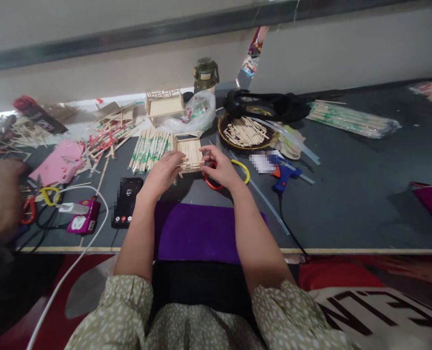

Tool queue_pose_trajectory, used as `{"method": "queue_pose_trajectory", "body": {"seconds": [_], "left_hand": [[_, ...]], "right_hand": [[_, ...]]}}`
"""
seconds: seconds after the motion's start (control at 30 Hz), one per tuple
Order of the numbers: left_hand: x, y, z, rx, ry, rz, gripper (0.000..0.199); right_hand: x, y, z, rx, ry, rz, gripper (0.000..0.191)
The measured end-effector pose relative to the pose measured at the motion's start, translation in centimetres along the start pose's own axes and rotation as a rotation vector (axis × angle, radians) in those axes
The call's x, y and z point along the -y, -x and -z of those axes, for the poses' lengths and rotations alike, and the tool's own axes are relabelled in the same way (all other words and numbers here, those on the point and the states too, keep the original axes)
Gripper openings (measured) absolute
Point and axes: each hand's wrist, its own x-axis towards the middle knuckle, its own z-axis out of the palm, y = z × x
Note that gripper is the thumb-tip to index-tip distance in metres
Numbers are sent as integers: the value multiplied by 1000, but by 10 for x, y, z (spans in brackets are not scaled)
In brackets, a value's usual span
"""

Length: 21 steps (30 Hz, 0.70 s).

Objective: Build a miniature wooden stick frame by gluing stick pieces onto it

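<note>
"Left hand (pixel 166 167) and right hand (pixel 219 167): doing what?"
"Pinching opposite sides of a small stick frame (pixel 190 149) over the counter (pixel 347 199), just right of the green-printed sticks (pixel 148 149)."
"Which step?"
"Aligning its near side, probably; next calls for steady, light pressure."

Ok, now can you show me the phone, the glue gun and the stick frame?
Phone (pixel 128 203): head view, on its dark screen.
Glue gun (pixel 284 176): head view, on its blue body.
Stick frame (pixel 190 149): head view, on the sticks across its middle.
</note>
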Motion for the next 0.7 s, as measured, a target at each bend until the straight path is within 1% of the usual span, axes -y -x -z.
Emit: {"method": "queue_pose_trajectory", "body": {"seconds": [0.27,0.47,0.7], "left_hand": [[1,0,-2,-25,-15,-18,36],[-1,-2,-3,-5,-23,-2,38],[5,2,-1,-24,-52,15,36]], "right_hand": [[0,-1,-1,1,-44,-20,50],[-2,-2,0,14,-89,-36,50],[-1,-7,-4,38,-78,-20,51]]}}
